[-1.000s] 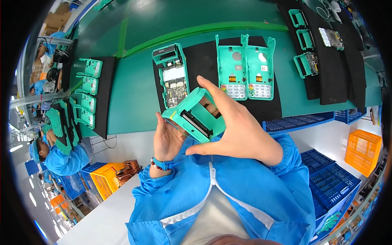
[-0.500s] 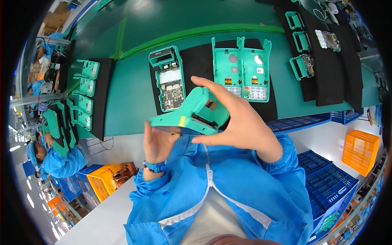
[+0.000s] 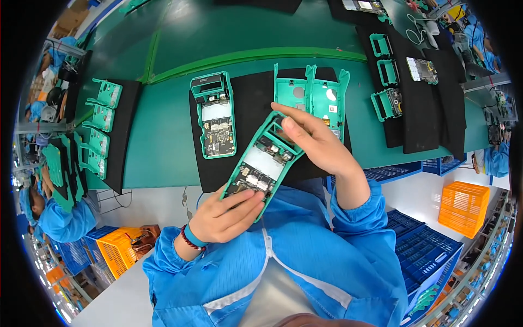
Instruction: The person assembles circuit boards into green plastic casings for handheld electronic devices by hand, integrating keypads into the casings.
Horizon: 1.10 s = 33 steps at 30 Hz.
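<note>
Both my hands hold a green handheld-device housing (image 3: 263, 159), tilted, its open side with circuit board and pale plate facing up. My left hand (image 3: 226, 216) grips the lower end, fingers lying across the board. At the upper end my right hand (image 3: 321, 139) is closed round the frame, thumb on top. A similar housing with a circuit board (image 3: 219, 128) lies on the black mat (image 3: 251, 92) to the left. Behind my right hand are two green shells (image 3: 295, 90) side by side, their lower parts partly hidden by that hand.
Several green shells (image 3: 101, 117) stand in a row on a dark mat at the left. More green frames (image 3: 388, 71) and a circuit board (image 3: 420, 70) are at the right. Blue crates (image 3: 419, 240) and an orange crate (image 3: 464, 209) stand below the table; another person (image 3: 65, 218) sits at the left.
The housing in my hands has been turned over, from its outer side to its board side. My left hand has moved onto its lower end. The view has shifted slightly.
</note>
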Tool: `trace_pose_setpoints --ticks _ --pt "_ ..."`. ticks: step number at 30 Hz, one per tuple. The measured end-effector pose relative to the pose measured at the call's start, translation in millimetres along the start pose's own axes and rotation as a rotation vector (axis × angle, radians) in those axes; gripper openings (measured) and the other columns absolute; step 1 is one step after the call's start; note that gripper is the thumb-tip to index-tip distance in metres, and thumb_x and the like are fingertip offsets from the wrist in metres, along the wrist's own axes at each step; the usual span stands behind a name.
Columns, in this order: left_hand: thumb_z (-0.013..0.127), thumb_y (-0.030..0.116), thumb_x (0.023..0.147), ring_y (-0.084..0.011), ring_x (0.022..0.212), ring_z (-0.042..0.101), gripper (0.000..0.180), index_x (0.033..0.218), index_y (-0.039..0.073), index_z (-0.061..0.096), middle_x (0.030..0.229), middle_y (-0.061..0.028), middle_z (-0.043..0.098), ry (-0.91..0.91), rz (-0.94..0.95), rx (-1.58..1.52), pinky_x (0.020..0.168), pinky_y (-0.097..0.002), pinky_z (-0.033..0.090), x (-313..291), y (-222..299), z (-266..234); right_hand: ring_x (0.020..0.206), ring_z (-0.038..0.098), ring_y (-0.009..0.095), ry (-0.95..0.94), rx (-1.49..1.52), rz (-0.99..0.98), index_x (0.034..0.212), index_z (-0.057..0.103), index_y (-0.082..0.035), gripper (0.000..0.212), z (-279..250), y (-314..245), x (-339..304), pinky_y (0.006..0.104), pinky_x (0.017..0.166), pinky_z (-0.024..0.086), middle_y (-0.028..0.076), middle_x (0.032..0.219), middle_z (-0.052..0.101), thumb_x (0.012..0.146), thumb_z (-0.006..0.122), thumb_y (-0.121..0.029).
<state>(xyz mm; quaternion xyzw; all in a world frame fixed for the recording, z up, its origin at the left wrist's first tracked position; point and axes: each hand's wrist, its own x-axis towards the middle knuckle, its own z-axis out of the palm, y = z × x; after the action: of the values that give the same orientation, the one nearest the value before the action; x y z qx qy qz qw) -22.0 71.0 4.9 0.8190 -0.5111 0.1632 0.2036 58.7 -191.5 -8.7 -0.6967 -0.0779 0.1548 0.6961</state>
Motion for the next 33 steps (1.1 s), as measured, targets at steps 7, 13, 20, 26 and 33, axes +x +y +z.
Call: trace_pose_setpoints --ticks 7,13,20,26,33 --pt "0.078 0.009 0.08 -0.0279 0.118 0.061 0.032 0.112 0.003 0.073 0.124 -0.0096 0.068 -0.007 -0.062 -0.01 0.097 -0.0497 0.056 -4 -1 15 0.097 0.064 0.01 -0.055 -0.129 0.057 0.124 0.069 -0.001 0.04 2 -24 13 0.0272 0.085 0.052 0.006 0.106 0.072 0.095 0.074 -0.029" --pt "0.082 0.009 0.077 -0.0305 0.122 0.063 0.042 0.118 0.004 0.07 0.128 -0.0081 0.068 0.121 -0.345 0.105 0.091 -0.04 0.056 12 -9 36 0.128 0.057 0.031 0.231 -0.276 -0.354 0.135 0.056 0.002 0.06 4 -29 44 0.0388 0.108 0.044 0.019 0.134 0.062 0.091 0.077 -0.033" --pt "0.08 0.015 0.082 -0.0318 0.135 0.054 0.045 0.124 0.008 0.068 0.137 -0.0044 0.064 0.056 -0.52 0.268 0.112 -0.0547 0.037 42 -19 66 0.106 0.069 0.019 0.383 -0.176 -0.295 0.131 0.059 0.001 0.036 -19 -4 -5 0.0332 0.092 0.053 0.012 0.11 0.072 0.098 0.068 -0.011" --pt "0.072 0.006 0.088 -0.0297 0.14 0.047 0.047 0.134 0.008 0.062 0.145 -0.0091 0.056 -0.085 -0.508 0.01 0.118 -0.0555 0.029 38 -29 64 0.081 0.063 0.01 0.966 -0.257 -0.194 0.118 0.054 -0.001 0.026 -85 25 -70 0.0228 0.071 0.051 0.005 0.089 0.065 0.097 0.068 -0.007" --pt "0.069 0.006 0.089 -0.0319 0.14 0.047 0.044 0.133 0.006 0.062 0.144 -0.0106 0.057 -0.06 -0.53 -0.006 0.119 -0.0545 0.026 32 -26 68 0.096 0.066 0.023 1.057 0.365 -0.241 0.14 0.04 0.009 0.052 -235 -7 -56 0.0279 0.077 0.053 0.02 0.12 0.061 0.098 0.063 -0.01"
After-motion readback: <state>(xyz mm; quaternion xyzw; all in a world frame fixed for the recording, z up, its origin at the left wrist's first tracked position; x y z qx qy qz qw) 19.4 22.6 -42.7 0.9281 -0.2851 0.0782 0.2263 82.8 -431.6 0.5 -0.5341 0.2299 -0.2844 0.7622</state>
